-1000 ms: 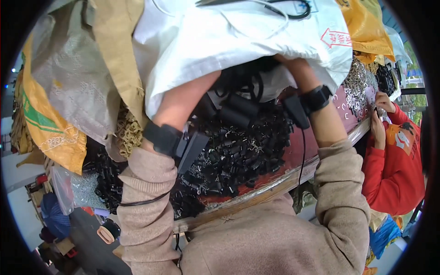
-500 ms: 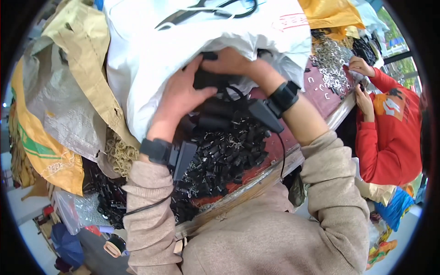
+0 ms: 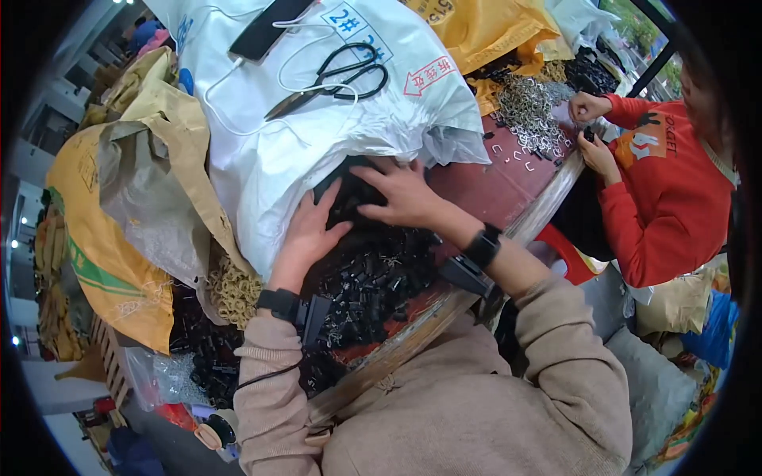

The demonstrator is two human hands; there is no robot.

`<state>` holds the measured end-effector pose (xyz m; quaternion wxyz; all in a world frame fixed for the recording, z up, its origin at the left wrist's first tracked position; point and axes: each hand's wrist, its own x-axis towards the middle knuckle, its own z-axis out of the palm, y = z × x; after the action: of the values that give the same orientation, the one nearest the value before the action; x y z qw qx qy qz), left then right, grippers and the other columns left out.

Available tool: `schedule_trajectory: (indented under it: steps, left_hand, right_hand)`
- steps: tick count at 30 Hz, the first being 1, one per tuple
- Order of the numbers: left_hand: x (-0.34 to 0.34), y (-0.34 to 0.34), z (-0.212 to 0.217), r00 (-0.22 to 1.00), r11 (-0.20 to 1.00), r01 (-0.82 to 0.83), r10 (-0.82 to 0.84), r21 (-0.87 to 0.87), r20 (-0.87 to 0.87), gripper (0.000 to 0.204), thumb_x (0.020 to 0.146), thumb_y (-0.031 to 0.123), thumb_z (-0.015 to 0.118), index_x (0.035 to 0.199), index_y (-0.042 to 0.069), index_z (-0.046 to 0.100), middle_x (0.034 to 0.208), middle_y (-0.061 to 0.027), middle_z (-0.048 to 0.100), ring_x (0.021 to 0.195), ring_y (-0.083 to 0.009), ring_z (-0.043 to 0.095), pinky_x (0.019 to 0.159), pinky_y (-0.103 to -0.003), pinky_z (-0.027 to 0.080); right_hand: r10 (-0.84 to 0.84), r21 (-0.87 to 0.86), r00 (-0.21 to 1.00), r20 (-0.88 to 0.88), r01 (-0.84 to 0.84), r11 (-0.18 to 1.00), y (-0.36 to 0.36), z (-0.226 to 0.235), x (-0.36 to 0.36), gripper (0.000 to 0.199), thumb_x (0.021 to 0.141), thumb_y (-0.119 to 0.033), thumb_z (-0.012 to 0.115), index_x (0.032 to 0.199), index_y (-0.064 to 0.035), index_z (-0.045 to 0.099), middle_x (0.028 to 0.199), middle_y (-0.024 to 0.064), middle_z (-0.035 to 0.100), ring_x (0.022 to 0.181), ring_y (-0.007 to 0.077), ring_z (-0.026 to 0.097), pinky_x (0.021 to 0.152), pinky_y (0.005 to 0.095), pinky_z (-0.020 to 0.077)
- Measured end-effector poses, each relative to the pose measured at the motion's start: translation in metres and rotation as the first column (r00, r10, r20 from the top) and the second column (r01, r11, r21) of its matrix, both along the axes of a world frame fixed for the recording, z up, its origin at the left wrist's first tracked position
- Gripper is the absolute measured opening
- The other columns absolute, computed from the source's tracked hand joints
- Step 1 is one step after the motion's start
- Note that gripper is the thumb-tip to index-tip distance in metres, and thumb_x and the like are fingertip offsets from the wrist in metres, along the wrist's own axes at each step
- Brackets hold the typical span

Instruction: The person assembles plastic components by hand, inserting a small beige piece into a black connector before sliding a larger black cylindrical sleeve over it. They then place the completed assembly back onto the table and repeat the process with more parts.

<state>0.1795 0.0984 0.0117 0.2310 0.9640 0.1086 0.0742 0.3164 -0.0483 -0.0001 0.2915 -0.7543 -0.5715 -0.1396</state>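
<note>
My left hand [image 3: 312, 236] rests at the mouth of a white woven sack [image 3: 270, 170], thumb and fingers spread, with nothing gripped in it. Opposite it, my right hand [image 3: 402, 196] reaches over the dark opening with its fingers apart. Its fingertips go to the sack's crumpled edge, partly out of sight. Between and below both hands lies a heap of small black parts [image 3: 369, 278], some with shiny metal bits. What is deeper inside the sack is too dark to tell. On top of the sack lie black-handled scissors [image 3: 349, 79].
Beside the scissors are a black power bank [image 3: 266, 30] and a white cable [image 3: 213, 103]. A wooden table edge [image 3: 413, 337] runs in front of me. Metal rings [image 3: 528, 111] lie in a pile at right, where a person in red [image 3: 659, 174] works. Yellow sacks [image 3: 119, 262] stand left.
The view has shifted, showing more of the sack's top. My hands have drawn back from under the sack's edge, and the right fingers have spread. The co-worker's hands remain near the metal pieces.
</note>
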Motion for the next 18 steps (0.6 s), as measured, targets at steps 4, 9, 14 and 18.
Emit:
schedule_trajectory:
  steps: [4,9,14,18]
  left_hand:
    - [-0.008,-0.015,0.005,0.993,0.993,-0.11,0.112,-0.047,0.026,0.06,0.07,0.023,0.065,0.123,0.008,0.042,0.11,-0.0289,0.043,0.106,-0.0426,0.041,0.088,-0.042,0.037]
    - [-0.003,-0.033,0.025,0.982,0.982,-0.189,0.189,0.026,0.022,0.055,0.069,0.023,0.065,0.116,0.003,0.045,0.106,-0.0277,0.045,0.103,-0.0407,0.043,0.086,-0.042,0.038]
    - [0.003,-0.024,0.027,0.983,0.945,-0.165,0.134,0.282,0.129,0.053,0.069,0.024,0.065,0.112,0.0,0.046,0.104,-0.0251,0.048,0.098,-0.0392,0.047,0.083,-0.043,0.039]
    - [0.005,-0.012,0.027,0.977,0.945,-0.187,0.151,0.268,0.152,0.052,0.069,0.024,0.064,0.113,0.0,0.046,0.107,-0.0238,0.049,0.098,-0.0391,0.047,0.084,-0.043,0.039]
  right_hand:
    - [0.087,0.212,0.945,-0.316,-0.02,0.977,-0.052,-0.008,0.009,0.038,0.069,-0.022,0.065,0.102,-0.0076,0.054,0.106,0.0127,0.052,0.095,0.0264,0.053,0.077,0.0334,0.0395]
    - [-0.229,0.048,0.9,-0.371,0.265,0.963,-0.089,-0.042,0.051,0.029,0.07,-0.016,0.061,0.095,-0.0039,0.053,0.09,0.0152,0.054,0.08,0.0304,0.057,0.064,0.0369,0.0454]
    - [-0.412,-0.119,0.897,-0.16,0.397,0.91,-0.078,-0.058,0.076,0.027,0.07,-0.014,0.059,0.095,-0.005,0.053,0.081,0.0156,0.054,0.079,0.0341,0.055,0.065,0.0423,0.0448]
    - [-0.413,-0.255,0.899,-0.145,0.37,0.893,-0.067,-0.07,0.087,0.028,0.071,-0.015,0.058,0.097,-0.0066,0.054,0.083,0.0169,0.055,0.083,0.0353,0.054,0.066,0.0432,0.0446]
